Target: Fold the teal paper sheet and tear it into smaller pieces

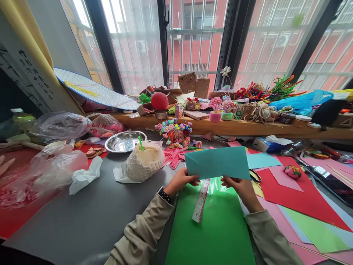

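Both hands hold up a rectangular sheet of teal paper (217, 162), a faint diagonal crease showing near its left end. My left hand (182, 181) pinches the lower left corner, thumb in front. At the lower right edge, my right hand (242, 189) grips the same paper, its fingers partly hidden behind it. Beneath them lies a green mat (212, 235), glossy near its far end. A white ruler with a red patterned edge (200, 206) rests on the mat, its top end passing behind the paper. Scissors (256, 176) lie just right of the paper, partly covered.
Coloured paper sheets (295, 191) and a phone (331, 180) lie on the right. On the left are a coconut in foam netting (145, 162), a steel plate (125, 141), a crumpled tissue (86, 176) and plastic bags (59, 163). Crafted flowers (176, 132) stand beyond, before a cluttered windowsill (154, 122).
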Motion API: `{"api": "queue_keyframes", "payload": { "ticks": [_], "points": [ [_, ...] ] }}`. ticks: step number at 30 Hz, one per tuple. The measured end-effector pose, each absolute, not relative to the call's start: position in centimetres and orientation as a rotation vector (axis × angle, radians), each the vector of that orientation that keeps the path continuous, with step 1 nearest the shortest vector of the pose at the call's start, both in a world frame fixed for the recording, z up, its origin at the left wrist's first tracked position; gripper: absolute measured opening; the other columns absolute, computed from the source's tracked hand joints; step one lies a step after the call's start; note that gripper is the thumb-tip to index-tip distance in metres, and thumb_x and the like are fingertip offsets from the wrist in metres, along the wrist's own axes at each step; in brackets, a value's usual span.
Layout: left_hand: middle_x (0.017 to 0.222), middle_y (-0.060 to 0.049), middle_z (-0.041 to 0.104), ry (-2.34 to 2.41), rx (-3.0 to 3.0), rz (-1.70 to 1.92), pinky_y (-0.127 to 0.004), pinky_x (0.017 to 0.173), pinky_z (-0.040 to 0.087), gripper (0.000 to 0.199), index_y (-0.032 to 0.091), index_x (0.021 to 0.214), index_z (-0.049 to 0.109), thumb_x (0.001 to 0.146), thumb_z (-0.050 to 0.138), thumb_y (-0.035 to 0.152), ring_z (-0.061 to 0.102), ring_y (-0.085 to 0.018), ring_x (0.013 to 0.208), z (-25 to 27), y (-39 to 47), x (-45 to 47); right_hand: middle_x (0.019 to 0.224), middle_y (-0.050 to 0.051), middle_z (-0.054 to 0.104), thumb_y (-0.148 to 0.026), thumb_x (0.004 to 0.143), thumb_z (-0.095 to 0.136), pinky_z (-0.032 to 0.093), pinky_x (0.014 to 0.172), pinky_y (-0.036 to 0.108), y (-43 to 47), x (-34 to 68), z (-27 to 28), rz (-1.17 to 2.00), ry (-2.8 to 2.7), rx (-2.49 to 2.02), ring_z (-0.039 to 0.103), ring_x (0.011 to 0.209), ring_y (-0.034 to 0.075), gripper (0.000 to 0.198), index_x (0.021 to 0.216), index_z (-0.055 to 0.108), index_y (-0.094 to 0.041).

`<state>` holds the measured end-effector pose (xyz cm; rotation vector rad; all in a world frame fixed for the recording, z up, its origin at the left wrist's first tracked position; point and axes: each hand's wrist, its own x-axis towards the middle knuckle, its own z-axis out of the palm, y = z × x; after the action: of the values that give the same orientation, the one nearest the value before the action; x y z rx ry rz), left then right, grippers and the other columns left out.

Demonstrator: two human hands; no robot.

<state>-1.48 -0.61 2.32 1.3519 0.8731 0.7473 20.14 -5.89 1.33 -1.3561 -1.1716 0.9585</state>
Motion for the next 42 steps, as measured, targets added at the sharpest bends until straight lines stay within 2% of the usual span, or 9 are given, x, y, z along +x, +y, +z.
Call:
{"api": "queue_keyframes", "payload": {
  "ticks": [8,18,32,35,38,40,42],
  "points": [
    [0.055,-0.004,0.062,0.911,1.352,0.800,-0.024,0.049,0.044,0.035,0.010,0.062,0.058,0.048,0.070,0.040,0.056,-0.012,0.046,2.6,0.1,-2.1,0.059,0.007,0.066,-0.041,0.057,0.066,0.048,0.049,0.029,-5.6,21.6,1.4,0.770,-1.066,-1.384,0.061,0.053,0.019,0.029,0.065,0.063,-0.013],
    [0.055,-0.004,0.062,0.924,1.349,0.803,-0.023,0.050,0.044,0.039,0.009,0.062,0.058,0.047,0.071,0.042,0.056,-0.011,0.046,2.7,0.3,-2.4,0.065,0.006,0.066,-0.038,0.060,0.064,0.049,0.051,0.029,-5.5,22.8,1.3,0.642,-0.942,-1.333,0.062,0.055,0.018,0.029,0.073,0.062,-0.013],
    [0.056,-0.005,0.063,0.936,1.285,0.839,-0.025,0.050,0.045,0.040,0.009,0.064,0.057,0.045,0.073,0.040,0.057,-0.013,0.047,2.6,0.6,-2.5,0.068,0.006,0.064,-0.042,0.060,0.063,0.049,0.049,0.025,-5.4,24.0,1.2,0.604,-0.773,-1.326,0.060,0.054,0.015,0.033,0.077,0.058,-0.014],
    [0.059,-0.006,0.063,0.941,1.274,0.887,-0.025,0.053,0.046,0.041,0.009,0.067,0.056,0.048,0.072,0.041,0.058,-0.013,0.050,2.7,0.6,-2.6,0.066,0.006,0.065,-0.045,0.057,0.064,0.049,0.048,0.026,-5.3,23.8,1.4,0.651,-0.733,-1.303,0.060,0.053,0.015,0.036,0.075,0.058,-0.014],
    [0.063,-0.007,0.064,0.923,1.277,0.905,-0.025,0.054,0.046,0.042,0.009,0.070,0.057,0.050,0.070,0.043,0.059,-0.014,0.053,2.6,0.2,-2.2,0.067,0.008,0.066,-0.044,0.053,0.068,0.050,0.050,0.027,-5.5,22.0,1.8,0.838,-0.841,-1.264,0.061,0.056,0.018,0.037,0.072,0.062,-0.013],
    [0.061,-0.006,0.064,0.903,1.284,0.883,-0.025,0.054,0.046,0.039,0.009,0.068,0.057,0.052,0.070,0.043,0.059,-0.015,0.053,2.3,-0.3,-1.7,0.075,0.009,0.067,-0.045,0.057,0.065,0.049,0.052,0.027,-5.8,20.4,2.1,1.065,-1.005,-1.225,0.062,0.062,0.018,0.038,0.079,0.063,-0.015],
    [0.059,-0.005,0.063,0.870,1.295,0.802,-0.024,0.054,0.045,0.036,0.009,0.066,0.059,0.052,0.070,0.040,0.058,-0.014,0.053,2.1,-0.9,-1.1,0.076,0.010,0.068,-0.045,0.060,0.063,0.049,0.057,0.027,-6.0,19.2,2.0,1.156,-1.110,-1.224,0.062,0.064,0.018,0.035,0.075,0.064,-0.013]
  ]
}}
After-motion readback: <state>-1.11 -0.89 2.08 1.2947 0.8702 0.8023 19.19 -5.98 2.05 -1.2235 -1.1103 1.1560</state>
